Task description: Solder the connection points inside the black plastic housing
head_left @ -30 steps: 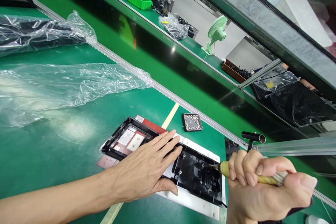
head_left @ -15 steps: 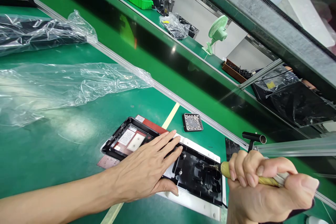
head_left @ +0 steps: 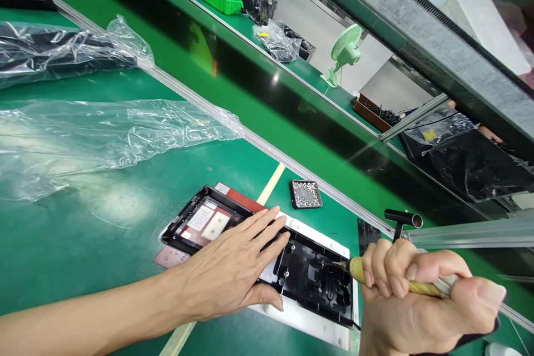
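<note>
A black plastic housing (head_left: 311, 267) lies open side up on a white fixture (head_left: 302, 320), with several small metal posts or screws inside. My left hand (head_left: 237, 258) lies flat across its middle, fingers stretched out and thumb apart. My right hand (head_left: 417, 289) is wrapped in a fist around a yellow-handled tool (head_left: 357, 270). The tool's slim metal tip reaches into the right part of the housing; its exact kind is not clear. To the left, the housing's framed end (head_left: 183, 228) shows a white label and a light plate with two screws.
Beyond the housing sits a small black tray (head_left: 306, 194) of tiny metal screws. Clear plastic sheeting (head_left: 146, 133) and a wrapped black part (head_left: 70, 53) lie at the left. A metal rail (head_left: 267, 150) edges the bench; a black tube-shaped piece (head_left: 403, 218) stands near my right hand.
</note>
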The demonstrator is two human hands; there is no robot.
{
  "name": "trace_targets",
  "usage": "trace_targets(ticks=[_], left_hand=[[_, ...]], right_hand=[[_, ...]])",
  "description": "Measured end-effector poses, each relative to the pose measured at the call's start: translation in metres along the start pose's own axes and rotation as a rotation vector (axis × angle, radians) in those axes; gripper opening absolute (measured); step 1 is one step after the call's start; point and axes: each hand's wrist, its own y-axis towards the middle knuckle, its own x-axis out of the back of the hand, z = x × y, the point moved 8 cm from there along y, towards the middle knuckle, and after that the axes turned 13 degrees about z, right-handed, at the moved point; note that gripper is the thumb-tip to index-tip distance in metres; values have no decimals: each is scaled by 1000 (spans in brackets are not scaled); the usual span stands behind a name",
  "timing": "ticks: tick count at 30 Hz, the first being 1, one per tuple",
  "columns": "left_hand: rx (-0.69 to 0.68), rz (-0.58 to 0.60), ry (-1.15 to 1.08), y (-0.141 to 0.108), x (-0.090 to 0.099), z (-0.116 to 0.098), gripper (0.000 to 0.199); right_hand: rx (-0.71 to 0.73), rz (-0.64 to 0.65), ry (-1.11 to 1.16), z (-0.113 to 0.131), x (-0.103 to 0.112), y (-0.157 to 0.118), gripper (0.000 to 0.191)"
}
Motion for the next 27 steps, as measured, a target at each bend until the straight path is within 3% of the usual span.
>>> trace_targets(ticks=[18,27], left_hand=[[6,-18,-2,-1,1,0,90],[-15,14,31,0,1,-1,92]], right_hand=[[22,78,7,1,-5,1,45],[16,30,-4,0,-4,1,39]])
